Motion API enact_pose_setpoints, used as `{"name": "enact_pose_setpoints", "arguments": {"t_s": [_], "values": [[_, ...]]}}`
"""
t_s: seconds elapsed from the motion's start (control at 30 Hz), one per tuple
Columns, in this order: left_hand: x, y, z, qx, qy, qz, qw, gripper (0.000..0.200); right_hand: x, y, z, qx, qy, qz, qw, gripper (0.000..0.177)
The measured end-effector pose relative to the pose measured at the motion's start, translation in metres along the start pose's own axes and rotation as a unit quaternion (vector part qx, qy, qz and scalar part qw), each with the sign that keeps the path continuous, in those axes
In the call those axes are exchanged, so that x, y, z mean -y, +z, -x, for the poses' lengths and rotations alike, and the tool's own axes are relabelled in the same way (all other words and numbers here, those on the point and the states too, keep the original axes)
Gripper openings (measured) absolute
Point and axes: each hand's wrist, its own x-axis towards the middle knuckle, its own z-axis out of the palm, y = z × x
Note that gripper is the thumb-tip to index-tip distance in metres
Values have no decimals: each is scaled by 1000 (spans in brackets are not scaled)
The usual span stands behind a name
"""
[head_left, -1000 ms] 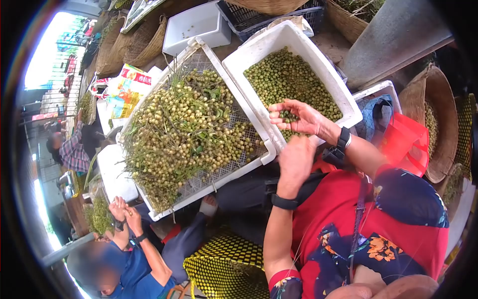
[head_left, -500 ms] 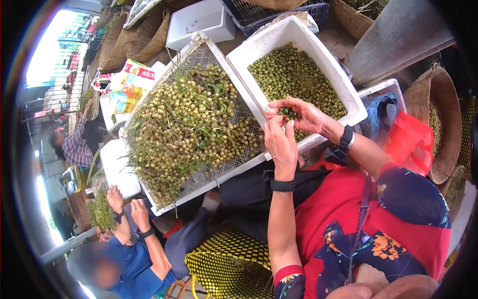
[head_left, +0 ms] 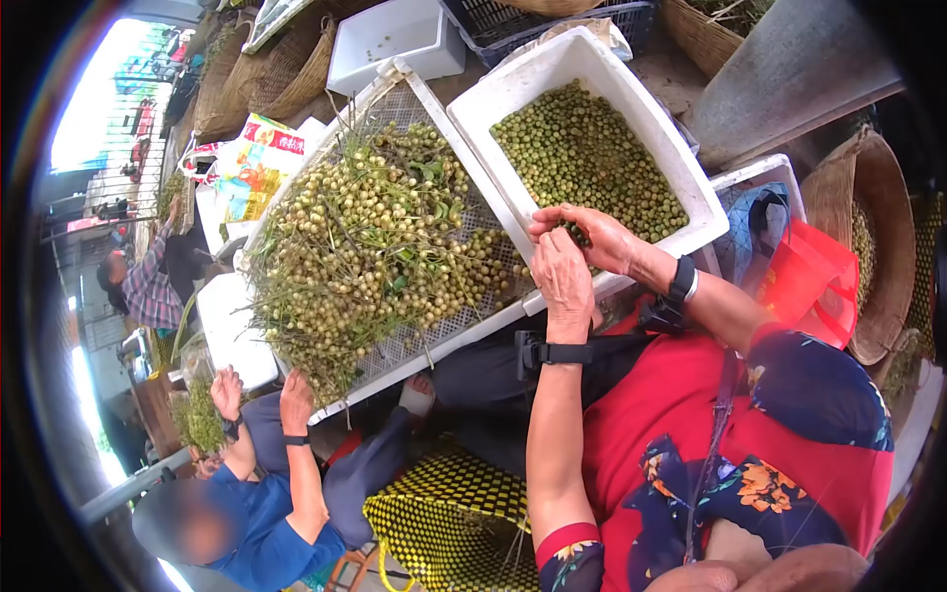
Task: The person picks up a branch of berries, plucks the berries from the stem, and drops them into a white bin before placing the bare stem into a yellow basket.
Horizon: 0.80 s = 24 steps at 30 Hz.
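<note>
My left hand and my right hand meet over the near corner of a white foam box holding small round green fruits. The fingers of my left hand are closed together against those of my right. Curled fingers on my right hand surround a few green fruits, partly hidden by the left hand. To the left of the box, a mesh tray in a white frame bears a heap of stemmed yellowish-green fruits. What my left fingertips pinch is hidden.
A co-worker in blue sits at lower left, hands near the tray's edge. Below me stands a yellow-black woven basket. A red bag and a wicker basket lie right; another foam box stands behind.
My left hand has shifted slightly up, and its fingers have folded in against my right hand. One of the co-worker's hands has moved up and right to the tray's edge.
</note>
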Motion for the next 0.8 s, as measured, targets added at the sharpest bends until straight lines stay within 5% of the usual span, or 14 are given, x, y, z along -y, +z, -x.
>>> {"name": "enact_pose_setpoints", "arguments": {"t_s": [0.17,0.27,0.37,0.57,0.8], "values": [[14,7,-5,-20,-45,43,998,10,-13,-11,-7,-36,-24,-33,999,36],[19,-1,-16,-60,-170,186,966,16,-3,-11,-9,-12,-14,-130,991,37],[16,-13,-18,-35,-191,303,933,16,10,-9,-7,3,23,-225,974,37],[-10,-10,-9,-39,-42,224,973,12,17,-31,-20,66,47,-253,964,40],[-5,7,-24,29,-175,171,969,27,17,-24,-10,-23,8,-169,985,34]]}}
